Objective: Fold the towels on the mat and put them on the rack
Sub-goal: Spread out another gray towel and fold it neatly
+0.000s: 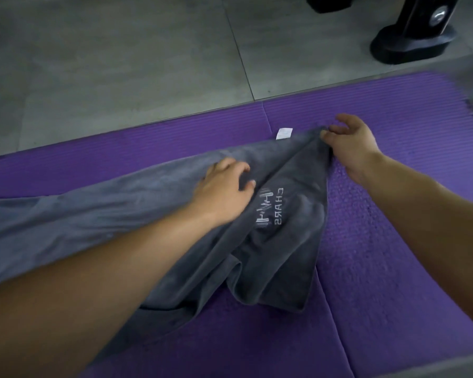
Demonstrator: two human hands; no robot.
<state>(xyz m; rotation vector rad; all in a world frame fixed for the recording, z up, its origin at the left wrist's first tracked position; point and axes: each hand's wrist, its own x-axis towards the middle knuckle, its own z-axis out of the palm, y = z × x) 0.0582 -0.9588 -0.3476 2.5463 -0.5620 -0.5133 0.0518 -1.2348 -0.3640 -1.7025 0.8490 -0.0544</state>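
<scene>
A grey towel (137, 205) with white embroidered lettering lies rumpled across the purple mat (393, 214), stretching from the left edge to the middle. A white label (283, 133) sticks out at its far edge. My right hand (350, 144) pinches the towel's far right corner between thumb and fingers. My left hand (224, 189) lies on top of the towel near the lettering, fingers curled into the fabric. The towel's near right part is bunched in loose folds. No rack is in view.
Grey tiled floor (120, 64) lies beyond the mat's far edge. A black stand base (413, 42) sits on the floor at the top right. A seam runs through the mat near the lower right.
</scene>
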